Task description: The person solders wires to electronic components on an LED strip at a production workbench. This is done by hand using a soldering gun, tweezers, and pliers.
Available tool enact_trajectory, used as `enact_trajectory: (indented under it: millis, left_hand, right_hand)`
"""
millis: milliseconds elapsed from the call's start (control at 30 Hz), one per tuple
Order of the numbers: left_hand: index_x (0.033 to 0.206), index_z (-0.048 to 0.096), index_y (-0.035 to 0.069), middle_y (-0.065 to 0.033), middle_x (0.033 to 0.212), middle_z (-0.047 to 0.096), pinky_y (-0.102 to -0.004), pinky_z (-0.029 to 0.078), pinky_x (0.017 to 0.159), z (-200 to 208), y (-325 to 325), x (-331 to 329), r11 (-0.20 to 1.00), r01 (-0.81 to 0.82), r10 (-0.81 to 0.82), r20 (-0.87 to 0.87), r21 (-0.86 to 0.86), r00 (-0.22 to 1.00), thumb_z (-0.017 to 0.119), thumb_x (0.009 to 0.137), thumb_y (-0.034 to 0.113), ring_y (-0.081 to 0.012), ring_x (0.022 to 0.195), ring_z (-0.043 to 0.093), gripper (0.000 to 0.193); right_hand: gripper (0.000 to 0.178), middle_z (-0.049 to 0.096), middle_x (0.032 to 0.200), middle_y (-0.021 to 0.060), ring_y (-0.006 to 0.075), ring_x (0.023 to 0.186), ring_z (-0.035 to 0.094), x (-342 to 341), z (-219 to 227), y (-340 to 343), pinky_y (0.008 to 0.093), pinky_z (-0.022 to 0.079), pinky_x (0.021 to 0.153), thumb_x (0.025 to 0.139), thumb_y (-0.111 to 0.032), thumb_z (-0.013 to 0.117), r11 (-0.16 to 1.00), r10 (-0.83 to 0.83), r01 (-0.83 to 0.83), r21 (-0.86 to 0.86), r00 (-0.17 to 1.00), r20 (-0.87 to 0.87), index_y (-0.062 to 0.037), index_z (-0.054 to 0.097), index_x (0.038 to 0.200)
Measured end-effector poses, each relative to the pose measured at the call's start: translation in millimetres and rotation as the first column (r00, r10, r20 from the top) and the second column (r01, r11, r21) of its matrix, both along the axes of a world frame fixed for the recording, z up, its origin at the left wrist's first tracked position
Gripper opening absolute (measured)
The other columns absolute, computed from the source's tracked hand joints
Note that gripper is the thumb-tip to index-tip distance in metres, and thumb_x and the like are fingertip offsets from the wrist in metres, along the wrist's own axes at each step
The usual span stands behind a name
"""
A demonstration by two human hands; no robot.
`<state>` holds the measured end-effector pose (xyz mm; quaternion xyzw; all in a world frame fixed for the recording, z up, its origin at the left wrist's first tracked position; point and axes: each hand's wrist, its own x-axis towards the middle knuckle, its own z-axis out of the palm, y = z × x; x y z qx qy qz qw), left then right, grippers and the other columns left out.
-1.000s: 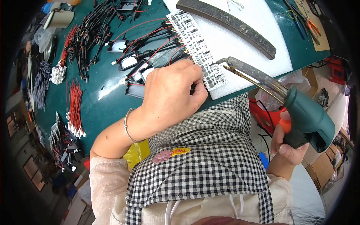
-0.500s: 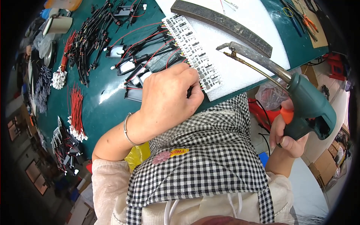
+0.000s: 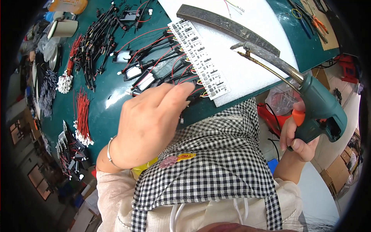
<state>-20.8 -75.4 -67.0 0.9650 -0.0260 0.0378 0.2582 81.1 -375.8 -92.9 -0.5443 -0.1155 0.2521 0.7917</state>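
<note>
My right hand (image 3: 299, 141) grips a green soldering gun (image 3: 322, 104), fingers around its handle by the orange trigger. Its metal barrel and thin brass-coloured feed tube point up and left over a white foam sheet (image 3: 251, 81). My left hand (image 3: 147, 121) is off the board, over the table's near edge, its fingers curled together. What they hold, if anything, is hidden; a small white connector (image 3: 181, 120) shows just below them. The strip of white circuit boards (image 3: 201, 60) lies on the foam's left edge, with red, yellow and black wires along its left side.
A curved dark bar (image 3: 228, 29) rests across the boards' top end and the foam. Black cable bundles (image 3: 96, 46) and red wires with white connectors (image 3: 82, 116) lie on the green table to the left. Pliers (image 3: 319, 27) are at the far right.
My left hand has moved left and nearer to me, away from the boards' lower end, uncovering wires there. The soldering gun's tip has shifted slightly right; my right hand still grips it.
</note>
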Motion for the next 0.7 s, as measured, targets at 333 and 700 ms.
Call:
enact_trajectory:
  millis: [333,700]
  left_hand:
    - [0.094,0.063,0.002,-0.0102,0.084,0.064,-0.0368,0.048,0.069,4,24,-36,0.99,-0.106,0.112,-0.06,0.09,0.992,0.074,0.063,0.002,-0.0281,0.079,0.061,0.033]
    - [0.111,0.053,-0.003,-0.0197,0.118,0.054,-0.0433,0.041,0.092,-25,54,34,0.961,-0.229,0.164,0.342,0.158,0.925,0.073,0.071,0.03,-0.0365,0.112,0.048,0.056]
  right_hand:
    - [0.076,0.051,0.113,0.0283,0.0143,0.05,0.051,9,4,9,0.0245,0.045,0.038,0.068,-0.006,0.071,0.998,-0.022,0.032,-0.055,0.986,0.168,0.0171,0.029,0.127]
    - [0.06,0.062,0.092,0.0073,0.0112,0.076,0.056,77,1,111,0.0241,0.047,0.069,0.07,-0.002,0.078,0.852,0.178,0.29,-0.437,0.624,0.761,0.0062,0.048,0.121]
